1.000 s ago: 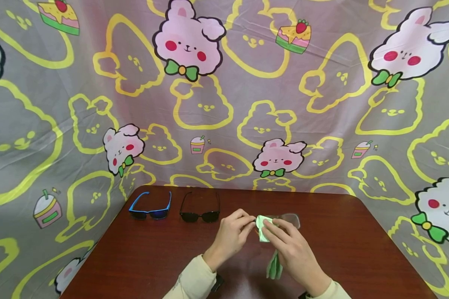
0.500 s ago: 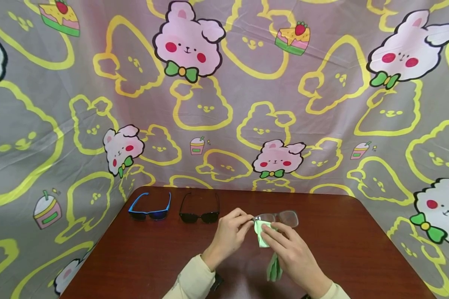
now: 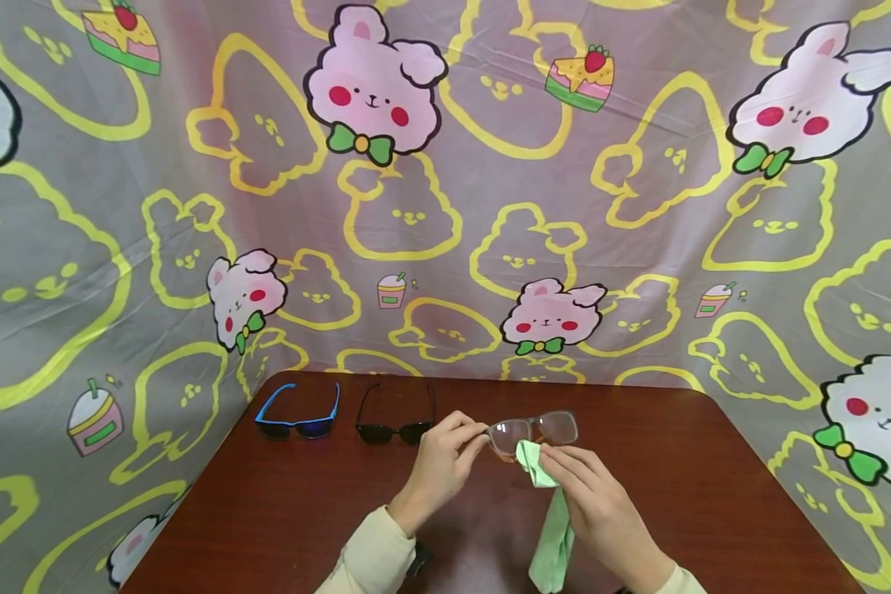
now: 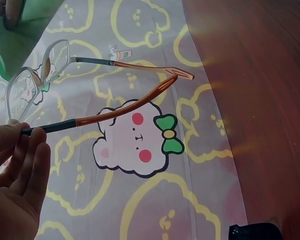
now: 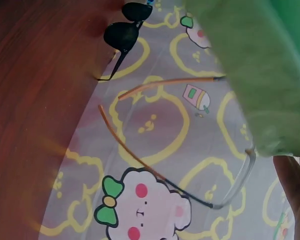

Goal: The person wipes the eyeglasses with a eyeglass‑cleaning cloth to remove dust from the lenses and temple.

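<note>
Clear-framed eyeglasses (image 3: 510,436) are held above the table, arms unfolded. My left hand (image 3: 434,466) pinches them between thumb and fingers, near one hinge. The left wrist view shows the dark and orange-brown arms of the eyeglasses (image 4: 102,117) reaching away from that hand. My right hand (image 3: 601,503) holds a light green cloth (image 3: 553,540), bunched at the fingertips with a long end hanging down. The bunched part is just below the lenses in the head view; whether it touches them I cannot tell. In the right wrist view the cloth (image 5: 260,85) hides part of the eyeglasses.
Blue-framed sunglasses (image 3: 313,429) and black sunglasses (image 3: 375,434) lie at the back left of the brown table (image 3: 653,437), arms unfolded. A printed curtain (image 3: 445,190) surrounds the table at the back and sides. A small dark object (image 3: 419,561) shows beside the left sleeve.
My left hand has moved left with the eyeglasses. The cloth, earlier over the nearer lens, has come down off it, uncovering both lenses. More of its loose end now hangs below my right hand.
</note>
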`<move>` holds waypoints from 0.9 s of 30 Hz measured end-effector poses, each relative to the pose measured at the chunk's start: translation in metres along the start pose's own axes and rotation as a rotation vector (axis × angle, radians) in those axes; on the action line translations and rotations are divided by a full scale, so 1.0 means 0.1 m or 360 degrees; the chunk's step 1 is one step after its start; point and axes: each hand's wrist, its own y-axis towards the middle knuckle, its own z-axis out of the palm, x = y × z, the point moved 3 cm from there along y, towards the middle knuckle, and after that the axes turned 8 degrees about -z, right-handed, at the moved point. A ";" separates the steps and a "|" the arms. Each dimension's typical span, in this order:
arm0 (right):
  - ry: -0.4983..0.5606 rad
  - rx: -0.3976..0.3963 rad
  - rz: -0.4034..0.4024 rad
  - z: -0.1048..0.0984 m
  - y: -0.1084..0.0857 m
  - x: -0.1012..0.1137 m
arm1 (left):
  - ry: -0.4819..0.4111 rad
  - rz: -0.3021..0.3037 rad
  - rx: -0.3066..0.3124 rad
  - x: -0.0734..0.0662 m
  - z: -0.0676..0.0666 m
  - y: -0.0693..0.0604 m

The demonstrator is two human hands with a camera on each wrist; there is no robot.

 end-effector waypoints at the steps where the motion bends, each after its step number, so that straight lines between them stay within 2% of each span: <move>1: 0.0010 -0.0030 0.0031 -0.01 -0.01 -0.02 | -0.0005 -0.0003 0.0003 0.01 0.00 -0.01; 6: -0.0019 -0.0123 0.0167 -0.05 -0.10 -0.09 | -0.0021 0.0006 0.0007 0.05 -0.02 -0.04; 15: -0.0180 -0.0111 0.0552 -0.13 -0.27 -0.21 | -0.0027 0.0015 0.0045 0.13 -0.05 -0.09; 23: -0.0264 -0.0151 0.0703 -0.17 -0.34 -0.30 | -0.0045 0.0095 0.0053 0.15 -0.06 -0.12; 27: -0.0308 -0.0157 0.0795 -0.18 -0.37 -0.34 | -0.0061 0.0098 0.0053 0.16 -0.07 -0.13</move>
